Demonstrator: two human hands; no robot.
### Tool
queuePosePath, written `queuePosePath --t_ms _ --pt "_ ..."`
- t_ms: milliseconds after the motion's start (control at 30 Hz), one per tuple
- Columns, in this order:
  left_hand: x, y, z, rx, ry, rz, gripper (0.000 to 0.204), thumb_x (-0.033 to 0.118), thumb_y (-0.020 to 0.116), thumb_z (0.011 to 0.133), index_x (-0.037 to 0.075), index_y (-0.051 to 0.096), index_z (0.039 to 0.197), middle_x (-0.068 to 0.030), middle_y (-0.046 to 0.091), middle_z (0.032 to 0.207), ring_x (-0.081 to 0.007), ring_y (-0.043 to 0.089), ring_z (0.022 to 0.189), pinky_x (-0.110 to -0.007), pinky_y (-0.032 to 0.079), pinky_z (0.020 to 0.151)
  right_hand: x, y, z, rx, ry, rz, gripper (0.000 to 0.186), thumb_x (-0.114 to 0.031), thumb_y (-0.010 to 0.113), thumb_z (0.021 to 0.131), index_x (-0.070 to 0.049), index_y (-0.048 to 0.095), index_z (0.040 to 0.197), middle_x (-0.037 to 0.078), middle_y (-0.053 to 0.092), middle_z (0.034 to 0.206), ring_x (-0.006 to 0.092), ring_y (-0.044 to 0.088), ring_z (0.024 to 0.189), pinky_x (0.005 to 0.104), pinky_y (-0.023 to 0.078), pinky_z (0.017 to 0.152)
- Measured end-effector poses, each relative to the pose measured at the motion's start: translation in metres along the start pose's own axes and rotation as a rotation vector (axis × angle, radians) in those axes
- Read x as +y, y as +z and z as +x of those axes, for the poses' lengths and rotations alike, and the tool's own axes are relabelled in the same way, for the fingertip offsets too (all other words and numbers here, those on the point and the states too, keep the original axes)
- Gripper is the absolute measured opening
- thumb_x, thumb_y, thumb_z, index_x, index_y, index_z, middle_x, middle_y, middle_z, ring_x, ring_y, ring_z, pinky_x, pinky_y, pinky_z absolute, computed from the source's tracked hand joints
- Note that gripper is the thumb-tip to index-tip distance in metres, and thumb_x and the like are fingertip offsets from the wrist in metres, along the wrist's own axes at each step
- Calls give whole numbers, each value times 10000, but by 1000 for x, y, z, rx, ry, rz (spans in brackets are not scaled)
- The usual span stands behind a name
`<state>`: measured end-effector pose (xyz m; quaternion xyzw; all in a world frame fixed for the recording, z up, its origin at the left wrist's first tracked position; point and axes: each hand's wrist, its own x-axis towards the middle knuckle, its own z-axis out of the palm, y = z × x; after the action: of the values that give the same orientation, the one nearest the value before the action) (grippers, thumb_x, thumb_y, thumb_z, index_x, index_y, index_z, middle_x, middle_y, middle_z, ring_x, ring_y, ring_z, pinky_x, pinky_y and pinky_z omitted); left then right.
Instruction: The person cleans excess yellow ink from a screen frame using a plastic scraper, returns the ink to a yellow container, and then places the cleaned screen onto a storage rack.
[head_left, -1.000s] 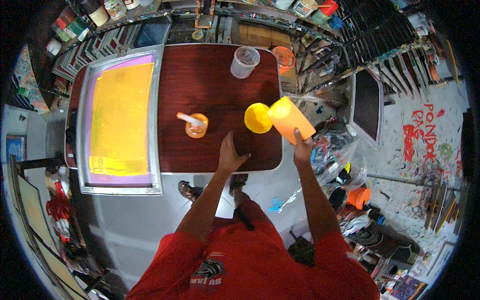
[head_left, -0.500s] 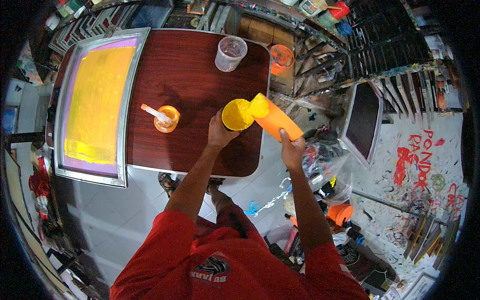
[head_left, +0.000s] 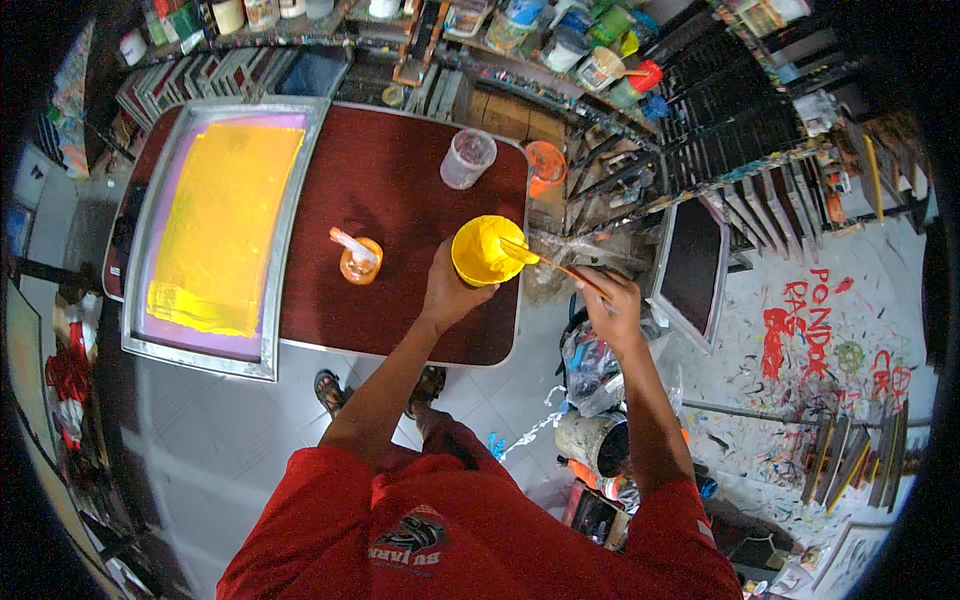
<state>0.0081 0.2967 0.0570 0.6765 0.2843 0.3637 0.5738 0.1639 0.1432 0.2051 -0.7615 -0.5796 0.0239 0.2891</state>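
My left hand (head_left: 448, 292) is wrapped round a yellow tub (head_left: 468, 276), held over the right end of the dark red table (head_left: 385, 330). Thick yellow paint (head_left: 488, 246) fills much of its inside. In my right hand (head_left: 612, 308) is an orange scraper (head_left: 565, 268), seen nearly edge-on. Its paint-coated end lies over the tub's right rim. To the left of the tub stands a small orange jar (head_left: 361, 268) with a pale, orange-tipped tool (head_left: 350, 243) in or across it. A clear plastic cup (head_left: 467, 158) stands behind the tub.
A metal-framed printing screen (head_left: 303, 190), spread with yellow, lies on the table's left end. An orange bucket (head_left: 545, 165) stands beyond the right corner. Paint pots (head_left: 565, 45) line the back shelf. Right are a leaning frame (head_left: 690, 265), plastic bags (head_left: 598, 370) and a stained bucket (head_left: 590, 440).
The scraper has turned from showing its broad face to nearly edge-on, its tip now at the tub's rim. My view has shifted, bringing more of the back shelf into sight.
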Motion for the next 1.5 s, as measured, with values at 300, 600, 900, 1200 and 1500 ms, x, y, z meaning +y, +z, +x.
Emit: queuePosePath --t_ms 300,600,900,1200,1500 --pt "143 -46 -15 -31 122 -143 745 151 800 579 -14 384 1174 -143 511 1111 -249 523 1053 -351 417 917 -108 -72 -1 215 -253 -170 357 -11 615 651 -94 662 995 97 658 980 274 635 854 353 502 753" --pt "233 -73 -22 -83 238 -193 839 160 791 596 -28 290 1242 -158 476 1180 -237 495 1110 -339 390 956 -162 -109 -8 490 -345 -310 349 6 601 639 -67 650 977 86 661 978 258 640 869 351 500 773" --pt "258 -82 -17 -21 333 -279 814 140 779 590 -37 291 1217 -160 479 1161 -239 505 1089 -335 397 941 -193 -123 -3 519 -377 -289 300 -5 601 657 -56 656 947 84 665 971 248 642 883 339 502 774" --pt "281 -95 -17 27 399 -267 739 112 772 584 -19 324 1157 -168 491 1118 -238 528 1051 -339 422 907 -199 -141 4 502 -436 -344 289 -8 589 672 -49 657 950 94 666 964 249 646 869 329 505 760" --pt "286 -96 -17 6 398 -336 739 72 758 595 -18 310 1176 -163 480 1134 -231 517 1069 -336 418 917 -189 -152 9 472 -430 -380 287 -5 585 666 -58 654 939 91 667 949 246 646 860 323 510 745"
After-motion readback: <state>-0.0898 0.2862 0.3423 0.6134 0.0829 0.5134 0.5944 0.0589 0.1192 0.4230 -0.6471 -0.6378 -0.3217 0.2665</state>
